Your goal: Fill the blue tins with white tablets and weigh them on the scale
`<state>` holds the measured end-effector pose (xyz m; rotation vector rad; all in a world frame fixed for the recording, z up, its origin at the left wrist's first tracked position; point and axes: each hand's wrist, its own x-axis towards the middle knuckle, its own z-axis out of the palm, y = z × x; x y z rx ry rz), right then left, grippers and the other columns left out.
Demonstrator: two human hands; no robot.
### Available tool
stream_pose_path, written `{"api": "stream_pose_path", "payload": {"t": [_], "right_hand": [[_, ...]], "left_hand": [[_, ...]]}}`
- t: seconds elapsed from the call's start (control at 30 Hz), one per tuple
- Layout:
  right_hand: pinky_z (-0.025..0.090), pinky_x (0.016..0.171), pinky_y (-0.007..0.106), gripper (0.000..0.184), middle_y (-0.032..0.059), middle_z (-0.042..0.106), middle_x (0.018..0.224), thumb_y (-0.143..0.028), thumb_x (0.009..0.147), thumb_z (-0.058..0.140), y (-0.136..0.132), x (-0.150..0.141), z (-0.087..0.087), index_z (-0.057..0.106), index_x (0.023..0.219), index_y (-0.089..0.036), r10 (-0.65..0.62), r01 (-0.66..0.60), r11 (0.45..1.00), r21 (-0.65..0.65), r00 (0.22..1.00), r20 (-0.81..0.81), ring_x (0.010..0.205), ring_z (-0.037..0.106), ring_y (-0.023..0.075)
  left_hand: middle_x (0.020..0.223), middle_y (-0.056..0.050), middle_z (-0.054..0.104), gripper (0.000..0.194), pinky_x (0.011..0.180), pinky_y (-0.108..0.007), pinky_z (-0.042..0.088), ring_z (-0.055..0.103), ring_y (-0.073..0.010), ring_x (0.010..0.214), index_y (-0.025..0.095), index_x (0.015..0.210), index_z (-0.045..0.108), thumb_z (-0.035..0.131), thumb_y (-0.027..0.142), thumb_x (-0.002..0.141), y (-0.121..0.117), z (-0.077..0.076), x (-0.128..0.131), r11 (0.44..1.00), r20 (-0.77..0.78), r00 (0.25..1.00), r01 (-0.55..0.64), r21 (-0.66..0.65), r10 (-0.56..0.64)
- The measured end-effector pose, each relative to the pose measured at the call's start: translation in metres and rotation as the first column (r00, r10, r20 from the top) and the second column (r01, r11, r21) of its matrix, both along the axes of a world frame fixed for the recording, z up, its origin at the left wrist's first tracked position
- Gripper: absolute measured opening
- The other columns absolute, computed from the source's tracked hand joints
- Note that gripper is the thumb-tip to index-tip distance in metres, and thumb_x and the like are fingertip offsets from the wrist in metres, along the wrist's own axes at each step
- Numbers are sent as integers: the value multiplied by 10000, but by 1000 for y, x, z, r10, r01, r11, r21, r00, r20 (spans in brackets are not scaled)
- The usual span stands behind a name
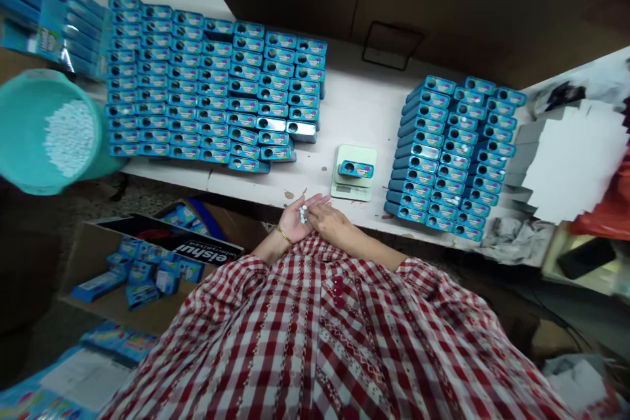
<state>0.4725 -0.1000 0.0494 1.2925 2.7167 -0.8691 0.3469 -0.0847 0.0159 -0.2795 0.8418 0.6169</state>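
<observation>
My left hand [294, 220] is turned palm up at the table's front edge, with a few small white and pale blue pellets [303, 212] lying in it. Close against it, my right hand [332, 222] has its fingers bent together over the left palm; whatever is between them is hidden. Just beyond the hands stands a pale green kitchen scale [352, 193]. One flat blue tin [357, 169] with a dark round opening at its end rests on the scale; neither hand touches it.
Rows of blue tins [211, 98] fill the table's left; another block of tins [438, 164] stands right. A turquoise bucket [49, 177] of white pellets is far left. Below sits a cardboard box [162, 315] with blue packs. White cards [566, 164] are stacked at right.
</observation>
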Motion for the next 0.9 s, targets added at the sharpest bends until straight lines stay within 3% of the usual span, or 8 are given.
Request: {"api": "stream_pose_path", "payload": {"t": [0.13,0.37,0.5,0.63,0.77,0.9], "right_hand": [[485,790,281,236,95,548,1067,-122,880,385,0,5,-9,532,1064,-136,-38,38,999,-27,999,1,978,519,168],[491,754,294,210,93,564,1002,-171,889,386,-3,8,-13,539,1029,-135,-72,74,997,31,995,-67,940,509,186],[484,775,317,198,93,595,950,-207,887,401,-5,12,-11,571,961,-137,-122,137,988,75,976,-180,910,517,196],[486,722,294,173,81,604,850,-216,877,419,2,26,-8,575,889,-144,-221,266,960,89,911,-348,800,538,168],[474,685,257,123,52,590,799,-199,854,448,24,55,-3,568,850,-175,-385,475,875,90,797,-465,752,548,139],[465,677,268,107,59,591,795,-200,832,487,52,79,-10,591,826,-175,-515,605,780,161,766,-384,748,558,155]], "left_hand": [[1174,-162,588,426,976,-394,368,537,-240,1104,59,1217,498,347,267,877,-2,1,-1,999,15,999,33,-27,-33],[1051,-152,640,374,911,-372,415,589,-225,1006,48,1118,562,348,214,859,-1,4,4,998,27,999,38,-47,-36],[781,-89,664,249,756,-294,481,633,-161,744,73,891,619,398,175,839,-3,1,4,997,25,1000,15,-72,-13],[548,-26,587,241,606,-222,479,564,-93,511,99,661,579,414,135,833,3,0,9,996,27,999,-45,-76,47],[675,-92,651,275,715,-274,498,629,-142,662,66,762,624,379,159,843,17,7,19,998,51,997,-53,16,52],[924,-161,674,295,845,-330,472,623,-219,941,48,851,640,383,191,835,27,11,22,997,25,999,-22,74,20]]}}
